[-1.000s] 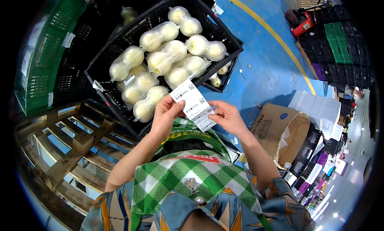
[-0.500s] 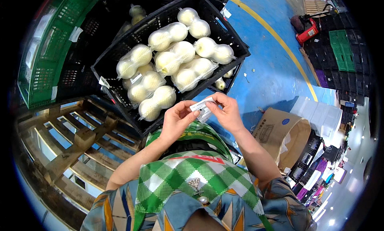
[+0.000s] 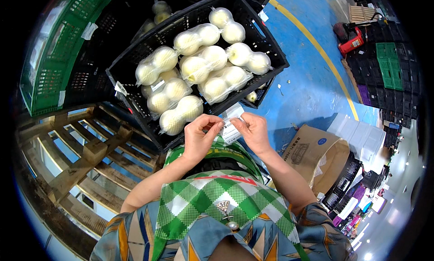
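Observation:
A strip of white printed labels (image 3: 231, 133) is held up in front of my apron, just off the near edge of the black crate (image 3: 199, 14). My left hand (image 3: 202, 133) pinches it on its left side between thumb and forefinger. On the opposite side, my right hand (image 3: 253, 129) pinches it the same way. Inside the crate lie several pairs of round, pale vegetables (image 3: 181, 115), like onions, each pair wrapped in clear plastic and netting. A small white label sticks on one of these packs.
Wooden pallets (image 3: 97, 152) lie at the left, below a green crate (image 3: 68, 48). To the right stand an opened cardboard box (image 3: 312, 154) and pale plastic bins (image 3: 357, 136). Stacked black and green crates line the far right beside a red pallet jack (image 3: 351, 41). A yellow line crosses the blue floor.
The labels have tilted and spread between my fingers, showing more of their printed face and a pale upper end. The crate has shifted slightly rightward in view.

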The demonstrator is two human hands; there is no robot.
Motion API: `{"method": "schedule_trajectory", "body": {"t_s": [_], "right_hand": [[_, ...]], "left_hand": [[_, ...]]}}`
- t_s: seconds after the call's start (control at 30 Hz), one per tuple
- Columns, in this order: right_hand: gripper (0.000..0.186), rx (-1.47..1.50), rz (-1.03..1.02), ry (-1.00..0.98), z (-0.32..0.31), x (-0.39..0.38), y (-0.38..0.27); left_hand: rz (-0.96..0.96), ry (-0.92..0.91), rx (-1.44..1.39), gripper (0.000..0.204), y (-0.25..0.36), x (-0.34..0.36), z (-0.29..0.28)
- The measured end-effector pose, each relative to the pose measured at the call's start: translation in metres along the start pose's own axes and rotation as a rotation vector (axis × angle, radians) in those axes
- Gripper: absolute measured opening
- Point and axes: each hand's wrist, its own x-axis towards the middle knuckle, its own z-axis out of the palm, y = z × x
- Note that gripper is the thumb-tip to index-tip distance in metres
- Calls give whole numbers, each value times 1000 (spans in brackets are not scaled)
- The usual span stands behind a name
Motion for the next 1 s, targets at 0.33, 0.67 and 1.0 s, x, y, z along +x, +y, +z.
{"method": "schedule_trajectory", "body": {"t_s": [0.33,0.67,1.0], "right_hand": [[19,192,152,-293,-3,2,-6],[25,247,96,-223,18,7,0],[16,159,164,-285,18,28,-1]], "left_hand": [[-93,75,-54,8,-14,-2,-10],[-129,146,-183,6,-19,-3,-22],[-182,143,-225,39,-48,14,-70]]}}
